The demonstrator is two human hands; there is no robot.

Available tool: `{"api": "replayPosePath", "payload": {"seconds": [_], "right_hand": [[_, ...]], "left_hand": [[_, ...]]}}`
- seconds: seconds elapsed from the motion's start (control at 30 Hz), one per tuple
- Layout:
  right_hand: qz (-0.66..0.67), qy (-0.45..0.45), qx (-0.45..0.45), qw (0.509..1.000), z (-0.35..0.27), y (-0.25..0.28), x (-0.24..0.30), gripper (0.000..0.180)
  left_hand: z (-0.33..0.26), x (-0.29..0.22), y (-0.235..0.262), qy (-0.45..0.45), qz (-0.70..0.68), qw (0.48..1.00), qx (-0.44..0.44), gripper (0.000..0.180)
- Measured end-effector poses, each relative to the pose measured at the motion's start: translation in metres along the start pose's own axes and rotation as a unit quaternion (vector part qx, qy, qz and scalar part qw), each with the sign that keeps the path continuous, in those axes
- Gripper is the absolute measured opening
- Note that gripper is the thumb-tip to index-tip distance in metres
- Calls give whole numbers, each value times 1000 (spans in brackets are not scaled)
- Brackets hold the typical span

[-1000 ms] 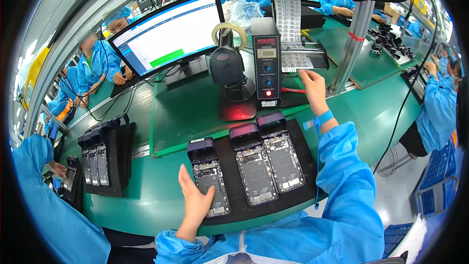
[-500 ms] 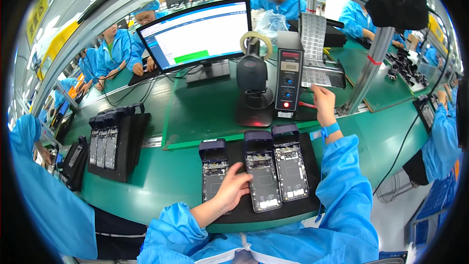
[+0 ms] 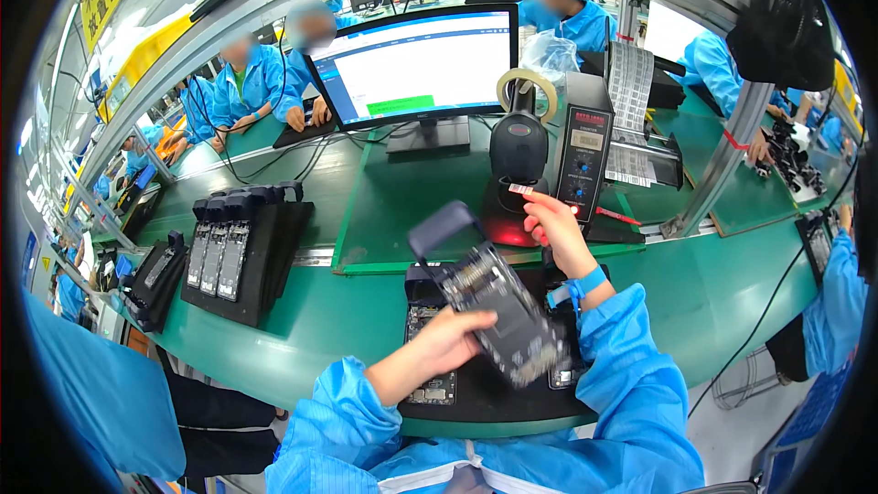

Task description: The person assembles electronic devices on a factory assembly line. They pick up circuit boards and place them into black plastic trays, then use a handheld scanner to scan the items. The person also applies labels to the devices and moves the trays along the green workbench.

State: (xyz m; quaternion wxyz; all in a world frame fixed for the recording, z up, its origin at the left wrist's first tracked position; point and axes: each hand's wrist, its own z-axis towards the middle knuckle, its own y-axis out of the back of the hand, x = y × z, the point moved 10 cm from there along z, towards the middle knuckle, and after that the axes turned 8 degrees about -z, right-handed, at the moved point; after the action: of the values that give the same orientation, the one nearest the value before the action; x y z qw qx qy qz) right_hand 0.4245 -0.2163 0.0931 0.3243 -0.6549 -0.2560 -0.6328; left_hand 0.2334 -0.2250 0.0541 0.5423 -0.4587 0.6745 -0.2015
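My left hand [image 3: 448, 340] is closed on the edge of an opened handheld device [image 3: 512, 311], its circuit board facing up and its dark hinged top part raised. The device is tilted and slightly blurred, lifted above a black mat [image 3: 489, 402]. Between the thumb and finger of my right hand [image 3: 560, 236] is a small white and red label [image 3: 521, 189]. This label is just in front of a black barcode scanner [image 3: 519, 144] on a stand, whose base glows red. Two similar devices lie on the mat, the left one [image 3: 432, 391] and the right one [image 3: 562, 377], both partly hidden.
Behind stand a monitor [image 3: 421, 64], a tape roll [image 3: 549, 91] on the scanner, and a label dispenser [image 3: 580, 160] with a printed label strip [image 3: 631, 82]. More devices [image 3: 219, 252] rest on stacked black mats at left. A metal post [image 3: 732, 142] rises at right. Co-workers sit around.
My left hand has lifted the middle device off the mat and tilted it. My right hand has moved left from the dispenser to the scanner, with a label in its fingers.
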Motion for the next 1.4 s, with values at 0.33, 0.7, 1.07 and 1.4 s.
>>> {"api": "replayPosePath", "payload": {"seconds": [0.33, 0.7, 1.07, 1.4], "right_hand": [[191, 207, -153, 947, -47, 52, 82, 31], [5, 289, 60, 955, -104, -28, 119, 28], [-25, 281, 148, 948, -138, -77, 108, 29], [-53, 325, 104, 938, -142, -78, 106, 23]], "left_hand": [[88, -121, 19, -269, -182, 942, -82, 21], [11, -100, 1, -334, 27, 939, -78, 33], [-28, -48, -25, -370, 449, 812, -39, 40], [-33, -41, -17, -330, 471, 816, -63, 36]]}}
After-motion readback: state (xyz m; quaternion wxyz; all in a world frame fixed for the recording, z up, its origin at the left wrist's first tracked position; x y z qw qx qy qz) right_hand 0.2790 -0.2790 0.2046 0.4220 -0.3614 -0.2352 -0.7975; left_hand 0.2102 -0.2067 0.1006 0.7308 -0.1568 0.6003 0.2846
